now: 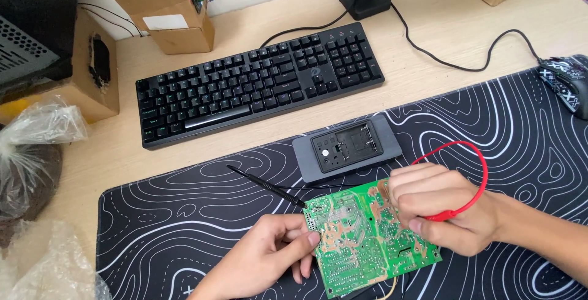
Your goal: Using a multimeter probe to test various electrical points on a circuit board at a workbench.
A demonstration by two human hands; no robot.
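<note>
The green rectangular printed circuit board (367, 239), solder side up, sits in the lower centre of the frame, tilted over the black desk mat with white contour lines (184, 214).

**Left hand.** The left hand (263, 260) is at the board's left edge. Its fingers (303, 242) are curled closed against that edge and steady it. A thin black pointed test probe (263, 185) lies just above this hand, running diagonally, with its tip at the board's upper left corner. Whether the hand actually grips the probe cannot be told.

**Right hand.** The right hand (438, 208) rests on the board's upper right part. Its fingers are closed around a red probe handle (444, 216), from which a red lead (481, 168) loops upward. The probe tip is hidden under the hand.

**Step in hand.** Judged from the pose, this is contact testing of points on the solder side: one probe at the corner, the other under the right hand.

**Next move.** It calls for a steady board, both tips seated on single pads without bridging neighbours, and a clear view of the grey flat rectangular meter (347, 149), which lies just above the board in the centre of the frame.

**Surroundings.** A black keyboard (257, 86) lies in the upper centre and a patterned black mouse (566, 82) at the right edge.
</note>
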